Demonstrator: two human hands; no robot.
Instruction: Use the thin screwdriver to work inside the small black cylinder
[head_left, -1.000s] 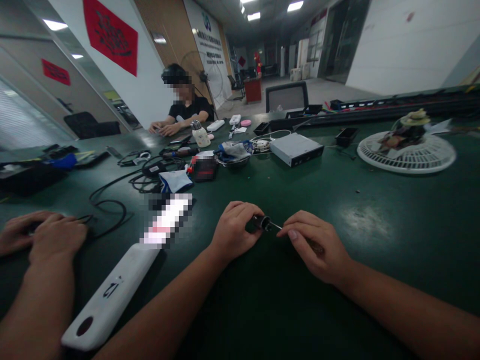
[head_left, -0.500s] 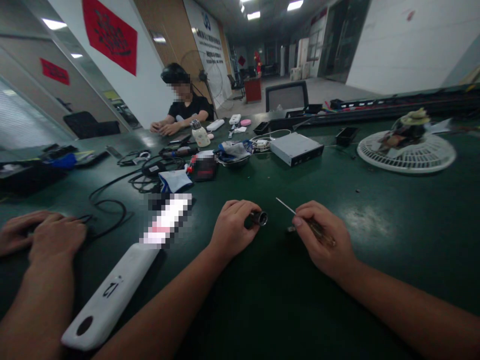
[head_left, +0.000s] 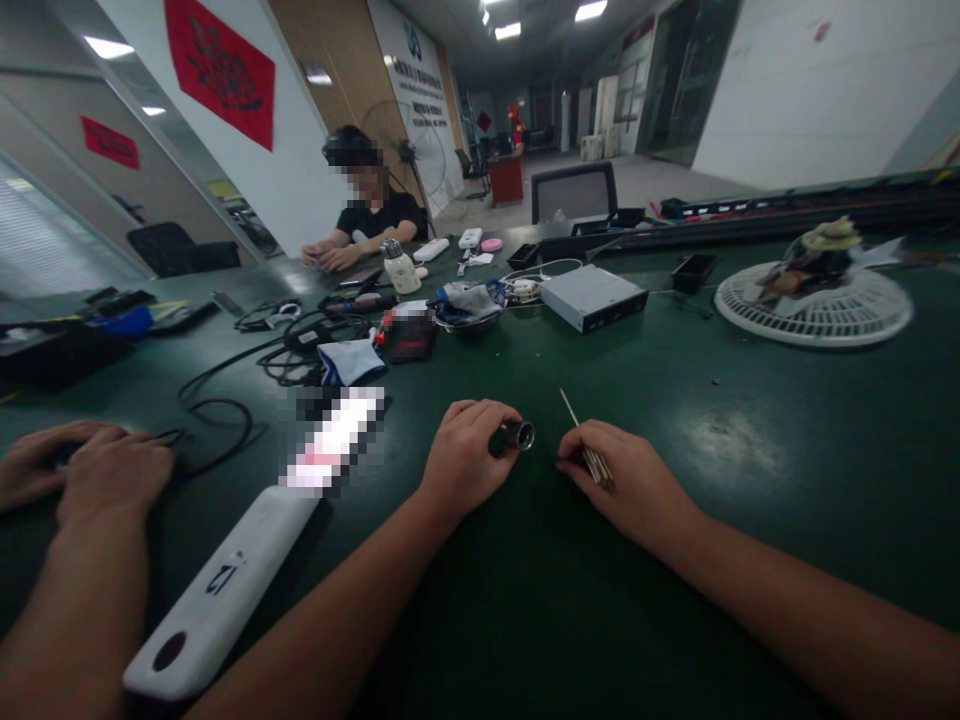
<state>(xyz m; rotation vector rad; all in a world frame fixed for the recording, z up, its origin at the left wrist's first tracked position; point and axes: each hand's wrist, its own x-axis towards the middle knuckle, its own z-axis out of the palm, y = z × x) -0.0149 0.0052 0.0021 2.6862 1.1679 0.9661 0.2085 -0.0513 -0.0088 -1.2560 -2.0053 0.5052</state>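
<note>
My left hand [head_left: 469,450] is closed round a short dark metal tube [head_left: 517,434], whose shiny open end faces right. A screwdriver [head_left: 598,467] with a thin metal shaft and a clear amber handle is in my right hand [head_left: 626,475]. Its shaft points up and away, apart from the tube. The thumb and forefinger of my right hand reach low at the table surface, and whatever lies under them is hidden. A small gap separates my two hands.
A white long-handled device [head_left: 225,590] with a blurred screen lies left of my forearm. Another person's hands [head_left: 112,470] rest at far left by a black cable [head_left: 217,400]. Beyond are a grey disc drive [head_left: 592,295], a white fan grille [head_left: 817,310] and a seated person [head_left: 375,215].
My right hand has lowered and moved slightly left, covering a small piece on the table. The screwdriver now points more steeply upward. My left hand and the tube stay put.
</note>
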